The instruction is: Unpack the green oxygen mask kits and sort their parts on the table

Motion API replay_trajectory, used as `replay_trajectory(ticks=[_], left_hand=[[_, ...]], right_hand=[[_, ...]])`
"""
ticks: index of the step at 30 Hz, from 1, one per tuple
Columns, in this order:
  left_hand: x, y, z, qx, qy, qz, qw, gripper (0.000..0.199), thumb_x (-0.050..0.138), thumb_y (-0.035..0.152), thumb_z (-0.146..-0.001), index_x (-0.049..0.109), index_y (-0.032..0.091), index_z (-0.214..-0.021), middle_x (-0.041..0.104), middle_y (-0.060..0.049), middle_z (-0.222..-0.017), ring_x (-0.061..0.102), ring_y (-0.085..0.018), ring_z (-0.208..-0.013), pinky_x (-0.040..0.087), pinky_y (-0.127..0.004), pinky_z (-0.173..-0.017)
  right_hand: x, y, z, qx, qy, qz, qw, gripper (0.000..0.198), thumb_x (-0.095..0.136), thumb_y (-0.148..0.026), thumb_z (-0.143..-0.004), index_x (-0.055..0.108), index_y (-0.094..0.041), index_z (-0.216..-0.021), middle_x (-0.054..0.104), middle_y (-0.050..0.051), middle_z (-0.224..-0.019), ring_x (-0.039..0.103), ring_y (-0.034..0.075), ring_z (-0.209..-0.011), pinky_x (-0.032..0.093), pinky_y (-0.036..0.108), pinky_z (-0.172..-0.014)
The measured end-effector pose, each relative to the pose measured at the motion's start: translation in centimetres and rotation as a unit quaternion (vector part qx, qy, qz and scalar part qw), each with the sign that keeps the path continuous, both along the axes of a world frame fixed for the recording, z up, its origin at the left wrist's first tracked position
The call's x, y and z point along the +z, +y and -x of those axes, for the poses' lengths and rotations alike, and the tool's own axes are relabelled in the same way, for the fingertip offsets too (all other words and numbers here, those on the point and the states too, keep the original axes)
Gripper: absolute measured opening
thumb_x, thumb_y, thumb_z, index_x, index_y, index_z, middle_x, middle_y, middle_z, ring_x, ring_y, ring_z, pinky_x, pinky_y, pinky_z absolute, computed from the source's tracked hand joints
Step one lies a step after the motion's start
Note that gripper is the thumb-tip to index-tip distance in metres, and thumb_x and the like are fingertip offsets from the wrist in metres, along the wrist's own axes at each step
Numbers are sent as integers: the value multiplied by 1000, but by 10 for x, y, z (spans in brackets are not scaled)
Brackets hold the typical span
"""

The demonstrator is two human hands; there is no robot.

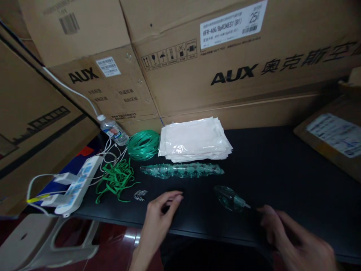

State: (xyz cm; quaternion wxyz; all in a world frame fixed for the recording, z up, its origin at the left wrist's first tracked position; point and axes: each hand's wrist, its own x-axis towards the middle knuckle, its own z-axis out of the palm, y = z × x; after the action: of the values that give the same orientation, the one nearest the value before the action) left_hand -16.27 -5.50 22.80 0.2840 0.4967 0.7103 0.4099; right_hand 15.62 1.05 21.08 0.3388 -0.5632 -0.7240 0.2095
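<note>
My left hand (163,207) is over the front of the black table, thumb and fingertips pinched together. Whatever they hold, if anything, cannot be made out. Blurred and curled, my right hand (284,229) is at the right front edge; its grip is hidden in shadow. Just left of it lies a clear green mask-like cup (225,196) with a narrow connector pointing at the hand. Behind my hands a row of nested green translucent mask-like pieces (182,170) lies lengthwise. Small thin metal strips (140,195) form a little pile left of my left hand.
White plastic packets (194,137) are stacked at the back, beside coiled green tubing (143,145). Green straps (117,178), a bottle (114,130) and a power strip (79,186) with cables occupy the left. Large cartons (175,86) wall the back; another box (335,131) stands right.
</note>
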Motion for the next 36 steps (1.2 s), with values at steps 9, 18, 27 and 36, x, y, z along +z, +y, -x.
replay_trajectory(ticks=[9, 18, 27, 36], left_hand=[[-22, 65, -83, -50, -257, 105, 959, 58, 67, 69, -83, 77, 14, -98, 79, -11, -86, 70, -18, -59, 57, -28, -60], [-9, 66, -99, -70, -248, 36, 966, 40, 66, 58, -92, 74, 18, -89, 74, -6, -77, 72, -20, -74, 57, -28, -70], [13, 71, -78, -48, 89, -136, 985, 19, 56, 30, -103, 72, 25, -112, 72, -6, -109, 69, -22, -103, 56, -35, -92], [21, 101, -30, -233, 336, -113, 905, 48, 70, 15, -94, 57, 30, -138, 67, -4, -137, 62, -25, -127, 46, -49, -114]], right_hand=[[0, 15, 40, 23, 87, -1, 996, 46, 51, -58, -100, 77, -20, -107, 80, 5, -79, 71, 14, -51, 56, 17, -47], [-19, 21, 31, 93, 144, 17, 985, 45, 58, -55, -99, 67, -24, -131, 68, 0, -82, 67, 11, -55, 56, 16, -50], [-12, 73, 47, 104, 149, -62, 981, 48, 55, -60, -98, 69, -22, -125, 68, 5, -88, 65, 14, -60, 58, 23, -56], [-32, 105, 68, 181, 113, -39, 976, 39, 56, -47, -99, 72, -22, -124, 74, 9, -97, 73, 21, -73, 62, 35, -73]])
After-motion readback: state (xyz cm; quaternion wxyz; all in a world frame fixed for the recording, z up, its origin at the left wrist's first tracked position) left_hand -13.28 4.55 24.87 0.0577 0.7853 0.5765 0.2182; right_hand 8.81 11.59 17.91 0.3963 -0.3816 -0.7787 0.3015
